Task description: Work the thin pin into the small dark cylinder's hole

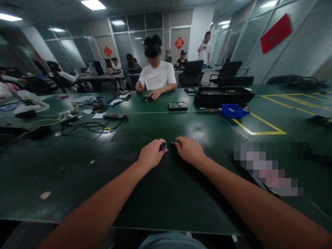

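Observation:
Both my hands rest on the dark green table (166, 193) in front of me. My left hand (151, 154) is curled into a fist around a small dark cylinder with a shiny round end (163, 145) that sticks out toward the right. My right hand (189, 149) lies close beside it, fingers bent, pinching a small dark part (176, 142) at its fingertips. The two hands are a few centimetres apart, with the cylinder's end pointing at the small part.
A person in a white shirt (157, 77) works opposite, hands on a small device. A hard drive (177, 106), blue tray (234, 111), black case (223, 95), black cables (90, 126) and a tool (115, 117) lie further back. Yellow floor lines (259, 124) mark the right.

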Action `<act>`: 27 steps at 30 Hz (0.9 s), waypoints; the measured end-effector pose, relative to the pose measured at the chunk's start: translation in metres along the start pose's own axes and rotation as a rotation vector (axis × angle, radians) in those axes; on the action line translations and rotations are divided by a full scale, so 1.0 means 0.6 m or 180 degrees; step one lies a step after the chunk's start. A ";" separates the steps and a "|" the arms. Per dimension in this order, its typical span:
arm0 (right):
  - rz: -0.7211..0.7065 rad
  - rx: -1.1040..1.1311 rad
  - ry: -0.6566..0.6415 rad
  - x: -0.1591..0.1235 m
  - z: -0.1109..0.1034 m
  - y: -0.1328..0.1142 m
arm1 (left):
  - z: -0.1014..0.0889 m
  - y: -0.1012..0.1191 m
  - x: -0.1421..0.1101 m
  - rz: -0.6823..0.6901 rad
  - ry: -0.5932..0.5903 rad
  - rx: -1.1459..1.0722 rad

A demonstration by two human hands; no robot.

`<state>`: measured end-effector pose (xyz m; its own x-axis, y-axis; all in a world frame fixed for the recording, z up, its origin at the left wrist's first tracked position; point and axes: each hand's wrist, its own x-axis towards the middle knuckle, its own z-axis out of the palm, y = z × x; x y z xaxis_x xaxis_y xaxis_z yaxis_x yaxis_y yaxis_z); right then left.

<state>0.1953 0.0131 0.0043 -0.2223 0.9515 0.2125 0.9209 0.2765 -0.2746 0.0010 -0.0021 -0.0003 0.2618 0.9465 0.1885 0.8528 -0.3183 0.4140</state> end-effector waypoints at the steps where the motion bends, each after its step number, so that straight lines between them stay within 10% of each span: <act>1: 0.0007 -0.0014 0.0017 0.004 0.005 0.001 | 0.000 0.000 0.000 0.0000 -0.0002 0.0004; 27: -0.0435 0.0268 -0.0171 0.006 0.002 -0.013 | -0.001 -0.001 0.000 -0.0066 -0.0099 0.0088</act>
<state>0.1869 0.0145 0.0060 -0.3626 0.9095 0.2035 0.8513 0.4121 -0.3247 0.0001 -0.0018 0.0002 0.2575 0.9542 0.1521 0.8702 -0.2975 0.3927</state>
